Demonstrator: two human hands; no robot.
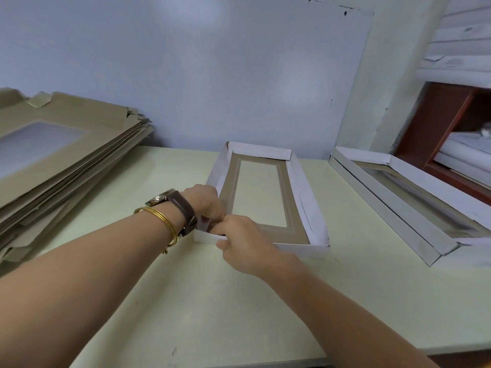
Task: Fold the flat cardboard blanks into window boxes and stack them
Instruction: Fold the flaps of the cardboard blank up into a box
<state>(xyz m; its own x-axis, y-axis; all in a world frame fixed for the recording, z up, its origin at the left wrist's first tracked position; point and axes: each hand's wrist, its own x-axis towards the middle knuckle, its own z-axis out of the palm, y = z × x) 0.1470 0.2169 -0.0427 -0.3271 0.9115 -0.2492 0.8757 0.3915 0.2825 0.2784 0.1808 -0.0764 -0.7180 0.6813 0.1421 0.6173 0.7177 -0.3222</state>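
Note:
A half-folded window box (305, 197) lies in the middle of the table, white walls raised around a brown inside with a clear window. My left hand (210, 201) and my right hand (239, 235) meet at its near left corner. Both pinch the white corner flap there, fingers curled on the cardboard. A tall pile of flat brown blanks (66, 155) with window cut-outs lies at the left. At the right, folded white window boxes (398, 187) sit one inside another.
The pale green table (172, 301) ends against a white wall at the back. A red-brown shelf unit (435, 123) with white items stands at the far right, with more stacked white boxes (462, 49) above it. The table's front edge runs along the bottom right.

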